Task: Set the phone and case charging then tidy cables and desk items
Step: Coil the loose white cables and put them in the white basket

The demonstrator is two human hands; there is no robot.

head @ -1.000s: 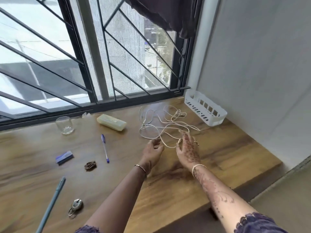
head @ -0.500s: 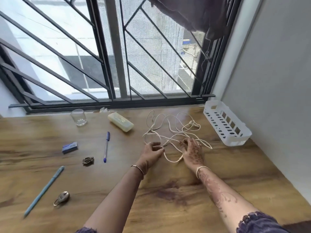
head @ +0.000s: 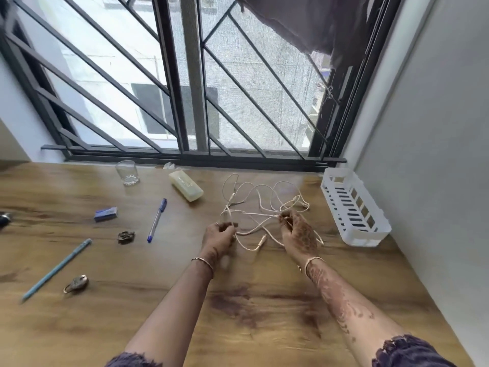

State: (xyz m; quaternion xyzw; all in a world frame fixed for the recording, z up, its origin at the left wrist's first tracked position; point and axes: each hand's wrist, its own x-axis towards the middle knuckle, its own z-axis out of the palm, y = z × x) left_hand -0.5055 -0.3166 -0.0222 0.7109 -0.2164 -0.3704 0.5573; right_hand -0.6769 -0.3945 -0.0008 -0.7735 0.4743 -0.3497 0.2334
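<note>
A white cable [head: 258,214] lies in a loose tangle on the desk [head: 264,300], just left of the basket [head: 354,207], which stands against the wall. The left hand [head: 218,237] is at the side of the tangle farther from the basket, fingers curled, pinching a strand. The right hand [head: 300,234], nearer the basket, has its fingers curled round other strands. A slack loop with a plug sags between the two hands. Farther left of the basket, past the cable, lie a pale box [head: 186,186], a glass [head: 127,172], a blue pen [head: 157,220], a small blue block [head: 105,214], a dark clip [head: 126,237], a light-blue pen [head: 57,270] and a small metal piece [head: 76,283], all well apart from the basket
</note>
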